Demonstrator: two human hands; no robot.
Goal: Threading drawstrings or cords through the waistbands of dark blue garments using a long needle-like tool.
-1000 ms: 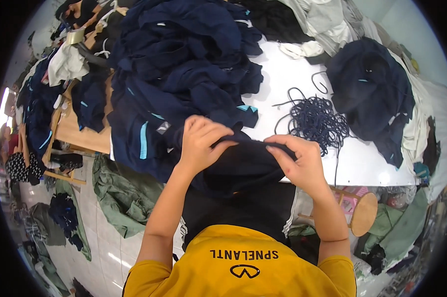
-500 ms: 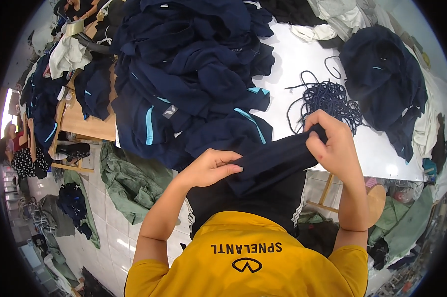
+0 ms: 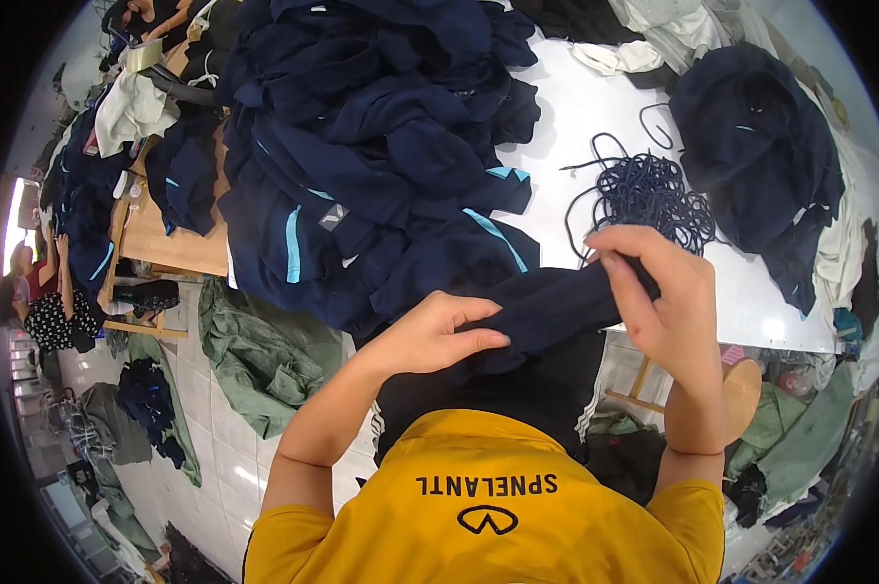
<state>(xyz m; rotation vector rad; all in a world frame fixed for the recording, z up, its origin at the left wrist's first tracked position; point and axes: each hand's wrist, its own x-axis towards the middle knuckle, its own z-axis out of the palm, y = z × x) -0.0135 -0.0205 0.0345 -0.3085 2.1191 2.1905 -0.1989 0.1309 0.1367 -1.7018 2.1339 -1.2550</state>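
Note:
A folded band of navy fabric (image 3: 558,310) is stretched between my hands, just in front of my body at the table's near edge. My left hand (image 3: 441,336) pinches its left end between thumb and fingers. At the other end, my right hand (image 3: 665,287) grips it, with thumb and index finger close together at the upper corner. Whether the band belongs to a larger garment cannot be made out. Beyond my right hand lies a tangled heap of navy cords (image 3: 649,200). A large pile of navy garments (image 3: 381,146) with light blue trim rises just beyond the band.
The white table (image 3: 556,107) carries the piles. Another navy garment heap (image 3: 756,146) sits at the right, beside pale cloth. Green fabric (image 3: 259,355) lies on the tiled floor at left. A round wooden stool (image 3: 741,399) stands at lower right. Another person (image 3: 58,316) is at far left.
My left hand has shifted slightly right and the band is less taut. My right hand has turned and dropped a little, its fingers now reaching further left over the band's end.

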